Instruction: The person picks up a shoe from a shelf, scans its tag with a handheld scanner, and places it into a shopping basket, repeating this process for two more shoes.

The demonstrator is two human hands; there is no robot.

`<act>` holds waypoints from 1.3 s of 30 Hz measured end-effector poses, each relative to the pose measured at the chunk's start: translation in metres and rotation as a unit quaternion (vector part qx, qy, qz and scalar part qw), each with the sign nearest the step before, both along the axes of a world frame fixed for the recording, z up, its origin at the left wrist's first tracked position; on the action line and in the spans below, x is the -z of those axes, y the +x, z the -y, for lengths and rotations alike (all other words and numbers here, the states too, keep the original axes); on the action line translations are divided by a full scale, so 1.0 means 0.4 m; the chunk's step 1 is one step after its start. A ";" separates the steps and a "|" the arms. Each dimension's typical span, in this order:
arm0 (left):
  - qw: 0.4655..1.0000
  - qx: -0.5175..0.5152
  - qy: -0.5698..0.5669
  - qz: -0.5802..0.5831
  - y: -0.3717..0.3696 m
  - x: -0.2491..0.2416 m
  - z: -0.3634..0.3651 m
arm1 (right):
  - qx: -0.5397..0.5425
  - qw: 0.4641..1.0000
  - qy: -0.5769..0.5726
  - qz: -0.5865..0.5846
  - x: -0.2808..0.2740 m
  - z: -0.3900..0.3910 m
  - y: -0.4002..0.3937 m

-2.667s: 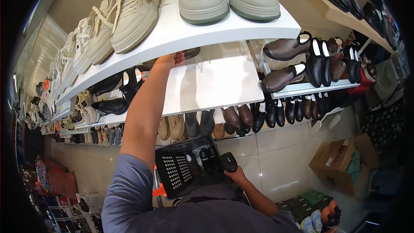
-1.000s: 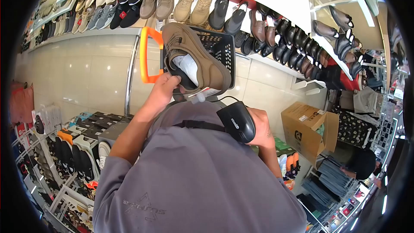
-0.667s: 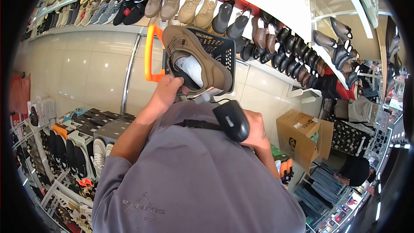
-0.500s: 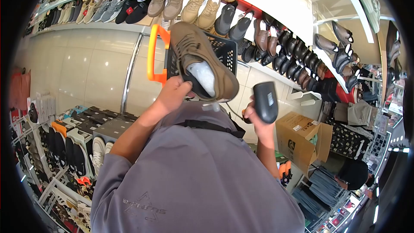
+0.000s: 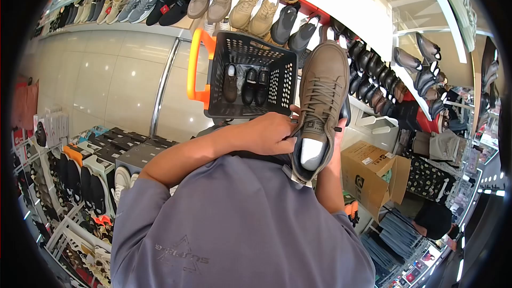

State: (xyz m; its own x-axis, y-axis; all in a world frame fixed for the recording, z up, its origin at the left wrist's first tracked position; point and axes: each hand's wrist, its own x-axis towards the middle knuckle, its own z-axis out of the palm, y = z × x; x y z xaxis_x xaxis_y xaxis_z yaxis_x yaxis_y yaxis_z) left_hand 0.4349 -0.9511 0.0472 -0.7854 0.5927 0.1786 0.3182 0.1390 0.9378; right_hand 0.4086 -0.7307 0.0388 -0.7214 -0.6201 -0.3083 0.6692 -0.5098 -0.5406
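Observation:
A brown lace-up shoe (image 5: 323, 88), with white stuffing in its opening, is held up right of centre, toe pointing away. My left hand (image 5: 273, 133) grips the shoe at its left side, fingers curled around the edge. My right hand (image 5: 338, 141) is behind the shoe's right side, mostly covered by it. A dark strip of the black handheld device (image 5: 346, 111) shows beside the shoe, next to my right hand. Beyond my left forearm stands a black basket (image 5: 224, 111) with an orange handle (image 5: 194, 69); one brown shoe (image 5: 230, 86) and a pair of black shoes (image 5: 255, 86) lie inside.
Shoe shelves (image 5: 181, 25) run along the far side. An open cardboard box (image 5: 368, 168) stands at the right. Stacked dark shoeboxes (image 5: 136, 154) and a shoe rack (image 5: 58, 218) are at the left. A person (image 5: 434, 217) is at the lower right.
My left hand has carried the brown shoe rightward, from in front of the basket to my right hand. The shoe now hides most of the black device, and the basket's inside shows.

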 end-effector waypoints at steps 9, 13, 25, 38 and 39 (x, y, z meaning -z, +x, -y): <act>0.991 -0.108 0.012 0.073 -0.027 -0.066 0.041 | 0.179 0.980 0.082 -0.015 -0.010 -0.013 -0.016; 0.964 -0.252 0.081 0.012 -0.029 -0.095 0.061 | 0.190 0.975 0.095 -0.061 0.000 -0.032 -0.049; 0.960 -0.221 -0.118 0.123 -0.003 -0.175 0.058 | 0.212 0.957 0.143 -0.138 0.056 -0.041 -0.052; 0.969 -0.158 -0.027 0.190 -0.003 -0.083 0.037 | 0.244 0.934 0.194 -0.175 0.028 -0.041 0.000; 0.968 -0.159 -0.028 0.191 -0.001 -0.087 0.040 | 0.249 0.929 0.203 -0.184 0.015 -0.031 0.003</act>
State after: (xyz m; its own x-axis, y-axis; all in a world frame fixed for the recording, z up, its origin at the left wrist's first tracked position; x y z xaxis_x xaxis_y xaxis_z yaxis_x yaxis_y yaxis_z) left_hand 0.4344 -0.9672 0.0821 -0.9324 0.3097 -0.1862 -0.1178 0.2267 0.9668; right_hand 0.4100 -0.7185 0.0329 -0.9906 -0.0680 -0.1187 0.1362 -0.4111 -0.9013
